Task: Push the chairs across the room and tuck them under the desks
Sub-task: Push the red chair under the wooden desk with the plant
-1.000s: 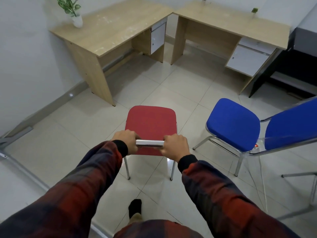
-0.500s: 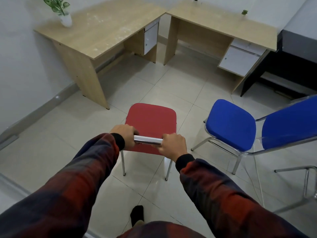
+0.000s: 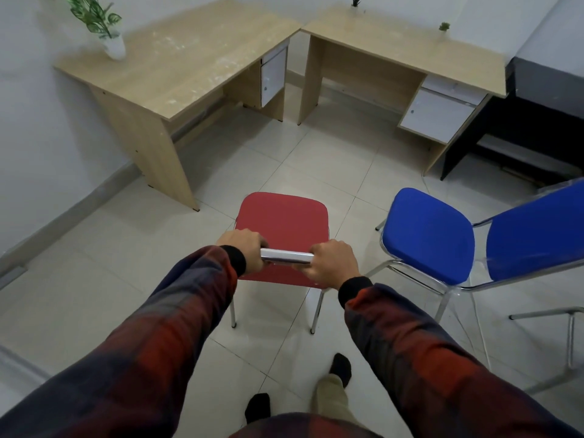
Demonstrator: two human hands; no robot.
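Observation:
A red chair [image 3: 281,219] with chrome legs stands on the tiled floor right in front of me, seat facing the desks. My left hand [image 3: 241,249] and my right hand [image 3: 331,260] both grip the chrome top bar [image 3: 286,257] of its back. A blue chair [image 3: 426,235] stands to the right, its blue backrest [image 3: 537,235] at the frame's right side. Two wooden desks meet in the far corner: the left desk [image 3: 177,67] along the wall and the right desk [image 3: 401,49] beyond the blue chair.
A white pot with a green plant [image 3: 110,42] sits on the left desk. Each desk has a white drawer unit [image 3: 437,116]. A black shelf unit [image 3: 518,134] stands at the right. Another chrome chair frame [image 3: 568,339] is at the right edge. My socked feet [image 3: 339,369] are below.
The red chair and I have moved forward across the floor toward the desks, which now look nearer. Both hands keep their grip on the top bar.

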